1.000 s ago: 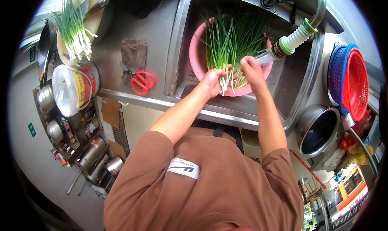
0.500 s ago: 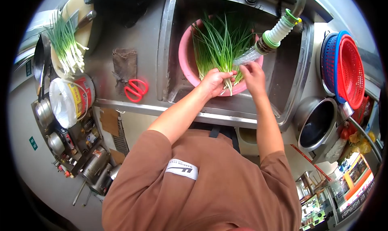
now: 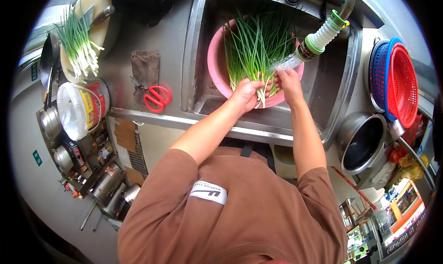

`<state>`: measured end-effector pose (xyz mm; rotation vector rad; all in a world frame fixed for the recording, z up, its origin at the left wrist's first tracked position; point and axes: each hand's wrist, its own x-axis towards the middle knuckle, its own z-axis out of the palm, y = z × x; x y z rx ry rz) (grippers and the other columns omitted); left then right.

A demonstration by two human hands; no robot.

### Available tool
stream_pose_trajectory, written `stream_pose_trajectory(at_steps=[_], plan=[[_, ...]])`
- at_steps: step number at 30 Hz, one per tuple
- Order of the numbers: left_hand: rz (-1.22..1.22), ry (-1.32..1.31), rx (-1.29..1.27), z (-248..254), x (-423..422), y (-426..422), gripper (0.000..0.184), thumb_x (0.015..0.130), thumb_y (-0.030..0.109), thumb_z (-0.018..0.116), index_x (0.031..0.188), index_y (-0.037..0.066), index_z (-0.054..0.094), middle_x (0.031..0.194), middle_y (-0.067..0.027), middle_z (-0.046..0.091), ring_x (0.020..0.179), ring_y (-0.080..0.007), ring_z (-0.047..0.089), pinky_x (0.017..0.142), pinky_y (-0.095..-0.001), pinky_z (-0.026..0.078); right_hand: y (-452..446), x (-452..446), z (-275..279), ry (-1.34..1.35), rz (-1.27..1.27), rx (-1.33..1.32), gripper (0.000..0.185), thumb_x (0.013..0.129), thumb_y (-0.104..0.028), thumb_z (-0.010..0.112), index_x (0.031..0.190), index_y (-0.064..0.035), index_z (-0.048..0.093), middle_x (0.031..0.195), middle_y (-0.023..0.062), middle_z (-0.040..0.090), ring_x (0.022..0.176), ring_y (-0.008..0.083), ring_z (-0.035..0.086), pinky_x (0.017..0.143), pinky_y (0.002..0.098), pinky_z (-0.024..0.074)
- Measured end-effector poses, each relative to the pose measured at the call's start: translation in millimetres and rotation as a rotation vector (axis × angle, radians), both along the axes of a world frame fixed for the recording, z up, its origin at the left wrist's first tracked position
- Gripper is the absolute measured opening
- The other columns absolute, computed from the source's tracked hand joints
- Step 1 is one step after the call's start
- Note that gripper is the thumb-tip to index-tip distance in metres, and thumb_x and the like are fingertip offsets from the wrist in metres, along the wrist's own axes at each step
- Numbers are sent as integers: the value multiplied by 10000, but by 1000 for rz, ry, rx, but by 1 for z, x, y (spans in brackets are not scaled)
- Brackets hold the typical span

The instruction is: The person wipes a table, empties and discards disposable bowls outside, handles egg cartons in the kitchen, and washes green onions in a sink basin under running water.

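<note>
A bunch of green onions (image 3: 253, 56) fans out in a pink basin (image 3: 216, 72) inside the sink, white root ends toward me. My left hand (image 3: 247, 94) is closed around the lower stems, its thumb lying across them. My right hand (image 3: 290, 83) has its fingers pinched together at the right side of the stems. Its fingertips touch the bunch and are partly hidden. Water streams from the white and green faucet extension (image 3: 318, 40) onto the onions, just above my right hand.
Red-handled scissors (image 3: 157, 98) and a brown cloth (image 3: 146, 72) lie on the counter left of the sink. More green onions (image 3: 79, 47) and a knife (image 3: 102, 15) rest on a cutting board. A white bucket (image 3: 74, 109), colanders (image 3: 402, 84) and a metal pot (image 3: 362, 141) stand around.
My right hand has closed in on the stems, its fingers now pinched against the bunch. My left hand keeps its grip. The whole view has shifted slightly.
</note>
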<state>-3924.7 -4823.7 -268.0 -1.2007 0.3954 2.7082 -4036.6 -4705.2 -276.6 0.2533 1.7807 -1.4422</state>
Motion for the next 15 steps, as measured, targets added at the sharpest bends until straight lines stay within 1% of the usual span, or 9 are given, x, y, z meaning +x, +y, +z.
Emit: stream_pose_trajectory(at_steps=[5,6,7,9,10,12,13,14,15], plan=[[-60,-11,-85,-5,-1,5,204,885,-1,528,1079,-65,535,963,-139,631,745,-195,600,633,-350,528,10,-9,-2,155,-210,-15,144,936,-182,501,903,-53,555,737,-1,551,606,86,512,529,243,448],[-63,-11,-85,-5,-2,6,204,885,-1,528,1079,-65,535,963,-139,631,745,-195,600,633,-350,528,15,-13,-2,147,-283,-48,205,958,-237,489,887,-55,547,721,-4,531,613,82,511,534,241,455],[-75,8,-47,-4,-3,7,191,900,25,538,1071,-60,542,944,-132,627,748,-195,602,644,-347,529,20,-16,-3,148,-287,-48,205,958,-237,489,887,-55,547,721,-4,531,613,82,511,534,241,455],[-90,30,-9,-1,-9,11,183,915,52,547,1063,-55,549,925,-125,623,751,-196,604,656,-345,531,27,-22,-1,190,-254,-33,284,983,-335,480,872,-79,530,782,8,554,644,93,522,579,236,474],[-65,103,51,1,-15,15,175,924,69,547,1048,-55,553,914,-119,618,761,-200,608,681,-352,536,30,-20,0,160,-218,-9,337,988,-393,462,919,-76,553,878,33,582,744,109,565,623,242,497],[-39,207,170,-2,-33,21,185,938,86,542,1043,-66,549,905,-111,608,796,-217,618,769,-390,545,32,-14,1,159,-202,26,375,981,-418,467,995,-57,568,901,54,591,778,130,579,642,257,513],[-12,190,212,-6,-45,24,197,945,80,507,1057,-79,541,938,-139,611,825,-251,626,812,-421,541,35,-11,2,154,-182,58,431,973,-443,471,1070,-38,583,924,74,601,812,152,593,661,271,529],[6,241,260,-2,-58,22,208,945,77,488,1064,-86,539,946,-158,615,844,-269,629,825,-429,537,41,-10,3,60,-191,-63,458,972,-449,471,1166,-45,562,1031,80,594,929,163,595,700,284,536],[23,291,308,2,-70,21,221,944,74,468,1071,-93,537,955,-178,619,864,-288,632,839,-438,533,41,-8,14,64,-188,-58,458,972,-449,471,1166,-45,562,1031,80,594,929,163,595,700,284,536]])
